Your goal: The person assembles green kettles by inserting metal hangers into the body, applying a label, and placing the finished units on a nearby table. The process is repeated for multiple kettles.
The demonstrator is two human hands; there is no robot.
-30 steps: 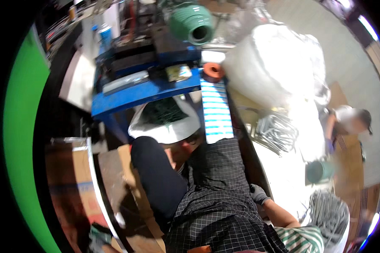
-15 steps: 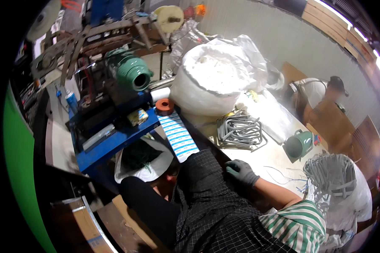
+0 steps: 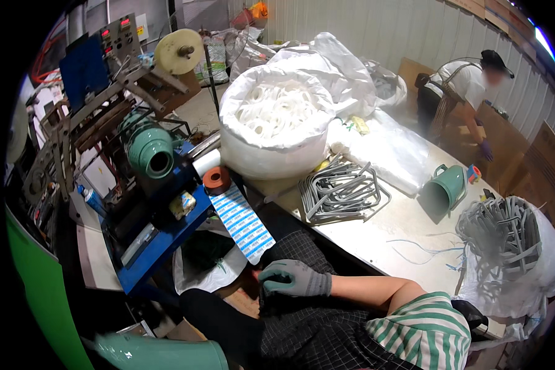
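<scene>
My right hand (image 3: 295, 279), in a grey glove, hovers above my lap with its fingers loosely bent and a gap at the thumb. Nothing shows between them. Nearest to it is the lower end of a blue-and-white printed strip (image 3: 243, 225) that hangs from the blue machine bench. My left hand is out of sight. At the lower left, a smooth green plastic vessel (image 3: 166, 353) juts into view, its far end blurred; what holds it is hidden. Another green vessel (image 3: 150, 154) sits on the machine with its round opening toward me.
A brown tape roll (image 3: 216, 180) rests atop the strip. On the white table (image 3: 357, 243) are a big sack (image 3: 271, 157) of white rings, a pile of grey wire handles (image 3: 342, 191) and a green pitcher (image 3: 445, 190). More handles (image 3: 505, 231) fill a bag at right. A person (image 3: 459, 92) bends over cardboard behind.
My right hand has left the table edge and come left over my lap. The green vessel has appeared at the lower left. The view has shifted, and the person behind has bent forward.
</scene>
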